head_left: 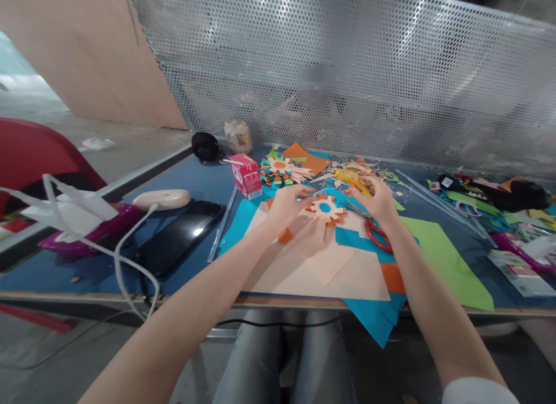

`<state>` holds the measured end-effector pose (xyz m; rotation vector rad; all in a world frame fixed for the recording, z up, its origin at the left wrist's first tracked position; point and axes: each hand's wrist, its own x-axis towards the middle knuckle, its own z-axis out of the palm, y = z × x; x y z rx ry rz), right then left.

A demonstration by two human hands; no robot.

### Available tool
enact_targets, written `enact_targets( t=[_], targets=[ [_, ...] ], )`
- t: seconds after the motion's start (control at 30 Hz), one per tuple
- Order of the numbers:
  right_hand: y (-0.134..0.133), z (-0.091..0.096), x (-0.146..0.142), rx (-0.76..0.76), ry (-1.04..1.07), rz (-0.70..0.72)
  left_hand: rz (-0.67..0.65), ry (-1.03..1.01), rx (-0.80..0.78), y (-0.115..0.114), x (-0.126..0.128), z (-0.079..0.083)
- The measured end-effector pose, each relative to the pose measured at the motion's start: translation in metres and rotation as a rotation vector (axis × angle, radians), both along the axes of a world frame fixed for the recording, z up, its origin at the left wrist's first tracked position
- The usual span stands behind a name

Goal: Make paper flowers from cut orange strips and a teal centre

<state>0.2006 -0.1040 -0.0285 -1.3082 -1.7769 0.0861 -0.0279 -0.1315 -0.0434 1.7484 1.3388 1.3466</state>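
A round cream paper flower [325, 207] with a blue centre and orange-backed petals sits on cream paper sheets [278, 270]. Close to its left edge is my left hand [290, 206], thumb and forefinger drawn together; anything between them is too small to make out. On the right, my right hand [377, 200] closes around the handle of a yellow glue gun [350, 177], whose nose points left. A thin pale strand runs between the hands. Red-handled scissors [377, 235] lie beneath my right hand. Behind the flower rests another layered paper flower [280, 165].
Nearby are a pink drink carton [247, 177], a jar [238, 136], a black phone [182, 237], a white device with a cable [163, 199] and a purple tissue holder [82, 230]. Green paper [443, 265] and paper scraps lie right. A perforated metal screen [369, 62] stands behind.
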Motion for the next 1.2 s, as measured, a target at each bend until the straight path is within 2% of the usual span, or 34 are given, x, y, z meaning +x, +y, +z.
enact_targets(
  t=[0.17,0.3,0.37,0.67,0.83,1.03,1.2],
  targets=[
    [0.000,0.000,-0.003,-0.021,0.002,0.014,-0.136,-0.257,-0.162,-0.004,0.004,0.005],
    [-0.004,0.002,-0.007,-0.006,-0.052,0.021,-0.268,-0.353,-0.230,-0.005,0.005,0.008],
    [-0.007,0.003,-0.009,0.005,-0.068,0.028,-0.294,-0.364,-0.272,-0.005,0.006,0.007],
    [-0.014,0.006,-0.014,0.019,-0.055,0.093,-0.292,-0.409,-0.255,-0.002,0.006,0.001],
    [-0.008,0.004,-0.011,-0.032,0.068,0.099,-0.275,-0.392,-0.273,-0.004,0.005,0.004],
    [-0.002,0.007,-0.006,-0.284,0.349,0.067,-0.249,-0.359,-0.204,-0.001,0.003,0.005],
    [-0.002,0.013,-0.003,-0.419,0.528,0.067,-0.174,-0.212,-0.176,0.018,0.000,0.005]
  ],
)
